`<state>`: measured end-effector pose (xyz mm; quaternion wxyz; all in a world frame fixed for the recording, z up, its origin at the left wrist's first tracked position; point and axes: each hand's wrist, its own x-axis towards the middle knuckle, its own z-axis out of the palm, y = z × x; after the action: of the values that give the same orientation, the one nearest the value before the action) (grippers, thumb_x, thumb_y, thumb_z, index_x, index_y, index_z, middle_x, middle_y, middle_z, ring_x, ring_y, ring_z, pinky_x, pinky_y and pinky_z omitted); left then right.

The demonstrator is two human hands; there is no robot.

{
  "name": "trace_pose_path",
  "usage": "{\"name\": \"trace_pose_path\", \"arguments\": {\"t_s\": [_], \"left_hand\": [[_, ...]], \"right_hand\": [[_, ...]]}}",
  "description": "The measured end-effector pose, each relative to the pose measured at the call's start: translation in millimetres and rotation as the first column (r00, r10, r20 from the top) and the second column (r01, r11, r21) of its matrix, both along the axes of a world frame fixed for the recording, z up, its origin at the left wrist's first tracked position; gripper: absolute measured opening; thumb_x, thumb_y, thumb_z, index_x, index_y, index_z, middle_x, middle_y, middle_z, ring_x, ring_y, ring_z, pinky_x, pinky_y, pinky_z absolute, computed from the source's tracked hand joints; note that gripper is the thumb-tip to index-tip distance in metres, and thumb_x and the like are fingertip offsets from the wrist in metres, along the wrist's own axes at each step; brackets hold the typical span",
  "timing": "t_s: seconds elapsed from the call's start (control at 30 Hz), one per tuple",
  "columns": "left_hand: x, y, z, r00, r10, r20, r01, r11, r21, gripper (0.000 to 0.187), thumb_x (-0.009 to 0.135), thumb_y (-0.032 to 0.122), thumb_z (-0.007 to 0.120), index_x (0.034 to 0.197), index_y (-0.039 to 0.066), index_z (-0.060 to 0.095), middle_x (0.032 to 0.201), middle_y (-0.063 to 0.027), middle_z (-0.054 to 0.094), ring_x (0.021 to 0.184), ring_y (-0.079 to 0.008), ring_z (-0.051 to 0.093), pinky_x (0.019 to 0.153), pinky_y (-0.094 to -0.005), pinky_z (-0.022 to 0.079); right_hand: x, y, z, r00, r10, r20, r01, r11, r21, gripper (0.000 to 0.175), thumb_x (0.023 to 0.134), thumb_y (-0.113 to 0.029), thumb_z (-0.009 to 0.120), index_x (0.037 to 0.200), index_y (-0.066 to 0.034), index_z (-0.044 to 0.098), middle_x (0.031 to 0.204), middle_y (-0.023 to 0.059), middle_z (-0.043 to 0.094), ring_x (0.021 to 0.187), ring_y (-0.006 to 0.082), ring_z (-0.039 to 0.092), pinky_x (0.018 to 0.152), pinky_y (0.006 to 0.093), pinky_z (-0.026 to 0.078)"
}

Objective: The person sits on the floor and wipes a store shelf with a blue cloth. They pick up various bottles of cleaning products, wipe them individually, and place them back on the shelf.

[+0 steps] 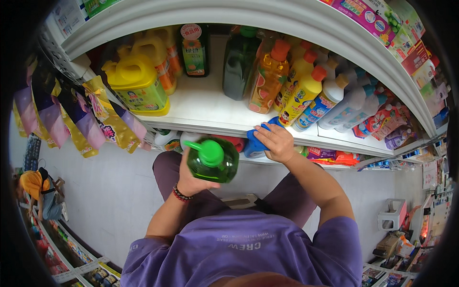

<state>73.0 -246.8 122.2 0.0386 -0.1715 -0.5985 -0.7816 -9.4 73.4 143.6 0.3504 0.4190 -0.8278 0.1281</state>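
My left hand (193, 179) grips a dark green pump bottle (218, 165) with a bright green pump head, held in front of the shelf. Under my right hand (278, 141) is a blue cloth (260, 140), bunched between the fingers at the front edge of the white shelf (204, 104). On that shelf stand a yellow jug (140, 89), a dark bottle with an orange label (194, 53), a dark green bottle (240, 68), an orange bottle (269, 82) with a red cap, and a yellow squeeze bottle (303, 97), near my right hand.
Above is another shelf's curved white edge (229, 12). Packets (322, 153) and bottles fill the lower shelf. Shiny gold and purple bags (89, 114) hang at the left. A person in an orange top (34, 184) crouches at the far left. A white stool (392, 215) stands at the right.
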Motion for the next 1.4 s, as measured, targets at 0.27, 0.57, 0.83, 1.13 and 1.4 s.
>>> {"name": "trace_pose_path", "arguments": {"t_s": [0.27, 0.57, 0.83, 1.13, 1.4], "left_hand": [[-116, 9, 51, 0.99, 0.141, 0.007, -0.136, 0.966, -0.218, 0.089, 0.064, 0.026, 0.1, 0.131, 0.0, 0.048, 0.119, -0.0122, 0.065, 0.11, -0.02, 0.065, 0.094, -0.0359, 0.055], [-169, 60, 53, 0.975, 0.15, -0.165, -0.146, 0.989, 0.034, 0.088, 0.069, 0.028, 0.097, 0.133, 0.001, 0.043, 0.122, -0.0094, 0.063, 0.109, -0.0192, 0.065, 0.096, -0.034, 0.054], [-169, 67, 56, 0.964, 0.176, -0.2, -0.193, 0.979, -0.067, 0.09, 0.072, 0.029, 0.095, 0.137, 0.0, 0.04, 0.125, -0.011, 0.062, 0.112, -0.0203, 0.065, 0.098, -0.0339, 0.053], [-171, 72, 45, 0.985, 0.103, -0.142, -0.102, 0.995, 0.012, 0.105, 0.072, 0.016, 0.095, 0.15, -0.003, 0.026, 0.134, -0.0138, 0.057, 0.12, -0.0211, 0.06, 0.101, -0.0348, 0.051], [-229, 35, 53, 0.927, 0.342, -0.154, -0.319, 0.935, 0.153, 0.112, 0.082, 0.043, 0.084, 0.158, -0.005, 0.019, 0.158, -0.0203, 0.035, 0.144, -0.0301, 0.035, 0.121, -0.0419, 0.026]], "right_hand": [[-5, 0, -8, 0.992, 0.025, -0.123, -0.031, 0.998, -0.046, 0.053, 0.056, -0.011, 0.069, 0.109, -0.0078, 0.075, 0.117, 0.0083, 0.073, 0.103, 0.0311, 0.071, 0.084, 0.04, 0.058], [-7, -1, -16, 0.99, 0.017, -0.139, -0.033, 0.993, -0.113, 0.046, 0.064, -0.011, 0.064, 0.108, -0.0088, 0.076, 0.115, 0.0079, 0.074, 0.101, 0.0294, 0.071, 0.083, 0.04, 0.058], [-7, -4, -15, 0.991, -0.003, -0.134, -0.017, 0.989, -0.144, 0.044, 0.063, -0.01, 0.065, 0.105, -0.0069, 0.076, 0.114, 0.0088, 0.074, 0.1, 0.0299, 0.071, 0.082, 0.039, 0.057], [-7, -8, -19, 0.995, -0.006, -0.1, -0.01, 0.987, -0.16, 0.047, 0.06, -0.012, 0.067, 0.106, -0.0062, 0.076, 0.115, 0.009, 0.074, 0.1, 0.0302, 0.071, 0.083, 0.0407, 0.056], [-7, -12, -20, 0.995, -0.056, -0.087, 0.045, 0.991, -0.122, 0.046, 0.063, -0.012, 0.066, 0.108, -0.0079, 0.076, 0.115, 0.0085, 0.074, 0.1, 0.0302, 0.071, 0.081, 0.0409, 0.055]]}}
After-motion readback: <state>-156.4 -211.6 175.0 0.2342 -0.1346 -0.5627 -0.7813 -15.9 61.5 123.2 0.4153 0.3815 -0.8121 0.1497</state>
